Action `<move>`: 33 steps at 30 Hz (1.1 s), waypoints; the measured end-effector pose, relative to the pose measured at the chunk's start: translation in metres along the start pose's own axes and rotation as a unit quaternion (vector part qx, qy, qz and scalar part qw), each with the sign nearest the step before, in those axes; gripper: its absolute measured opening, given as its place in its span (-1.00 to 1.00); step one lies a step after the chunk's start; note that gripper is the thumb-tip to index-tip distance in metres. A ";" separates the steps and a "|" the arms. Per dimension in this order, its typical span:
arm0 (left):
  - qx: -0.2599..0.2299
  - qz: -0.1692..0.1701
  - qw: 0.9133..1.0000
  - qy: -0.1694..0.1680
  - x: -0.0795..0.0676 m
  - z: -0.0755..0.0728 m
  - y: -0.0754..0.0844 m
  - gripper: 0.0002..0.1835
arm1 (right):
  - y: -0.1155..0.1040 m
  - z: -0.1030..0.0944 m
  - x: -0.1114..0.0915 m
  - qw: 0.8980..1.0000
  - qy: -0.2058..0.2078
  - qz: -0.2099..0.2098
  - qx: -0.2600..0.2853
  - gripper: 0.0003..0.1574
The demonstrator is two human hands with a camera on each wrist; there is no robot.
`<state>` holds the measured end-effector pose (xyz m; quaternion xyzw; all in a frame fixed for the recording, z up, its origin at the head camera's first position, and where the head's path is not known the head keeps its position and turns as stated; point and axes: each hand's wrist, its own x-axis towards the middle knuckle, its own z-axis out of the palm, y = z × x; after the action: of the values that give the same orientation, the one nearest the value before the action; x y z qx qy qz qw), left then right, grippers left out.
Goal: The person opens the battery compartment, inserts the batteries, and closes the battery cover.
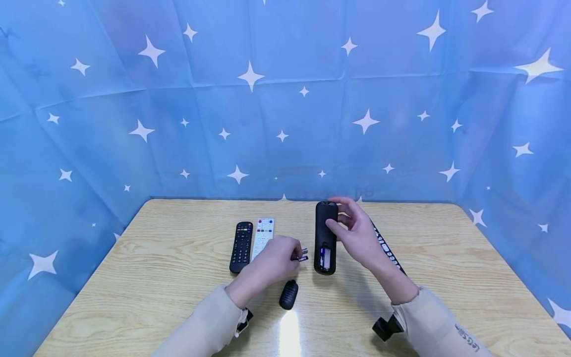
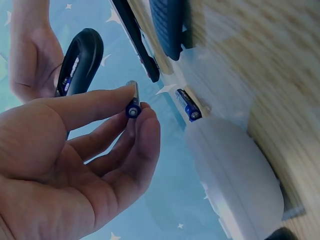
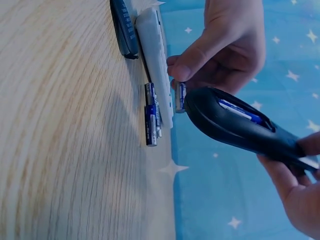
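Note:
My left hand (image 1: 277, 259) pinches a small blue and silver battery (image 2: 133, 102) between thumb and fingertips, just above the table. My right hand (image 1: 357, 235) grips a black remote control (image 1: 324, 225) by its upper part, back side toward me. The lower end of this remote has an uncovered battery compartment, and a battery (image 1: 325, 259) lies inside it. In the right wrist view the pinched battery overlaps the space close beside the remote's rounded end. Loose batteries (image 3: 151, 120) lie together on the table near the left hand. A black ribbed battery cover (image 1: 289, 295) rests nearer to me.
A black remote (image 1: 241, 248) and a white remote (image 1: 263, 237) lie side by side left of the hands, the white one partly behind the left hand. Another long remote (image 1: 387, 250) lies under the right forearm. A starred blue curtain (image 1: 285, 109) hangs behind the wooden table (image 1: 134, 277).

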<state>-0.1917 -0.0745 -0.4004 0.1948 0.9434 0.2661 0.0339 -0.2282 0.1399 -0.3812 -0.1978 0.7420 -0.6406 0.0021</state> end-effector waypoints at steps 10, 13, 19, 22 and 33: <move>-0.016 0.010 1.000 0.025 -0.009 -0.009 0.005 -0.93 | 0.000 0.000 0.001 1.000 0.002 0.004 0.000 -0.43; -0.025 0.017 0.999 0.033 -0.012 -0.012 0.008 -0.94 | 0.001 0.000 0.002 1.000 0.005 0.005 0.000 -0.43; -0.030 0.026 0.997 0.062 -0.015 -0.016 0.010 -0.96 | 0.002 0.000 0.003 1.000 0.009 0.005 0.001 -0.44; -0.035 0.032 0.996 0.071 -0.016 -0.017 0.012 -0.96 | 0.002 0.000 0.003 1.000 0.011 0.007 0.000 -0.44; -0.059 0.048 0.994 0.084 -0.021 -0.020 0.021 -0.93 | 0.003 0.000 0.004 1.000 0.021 0.006 0.001 -0.44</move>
<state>-0.1680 -0.0759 -0.3728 0.2142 0.9154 0.3377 -0.0472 -0.2331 0.1386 -0.3833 -0.1802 0.7425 -0.6451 -0.0092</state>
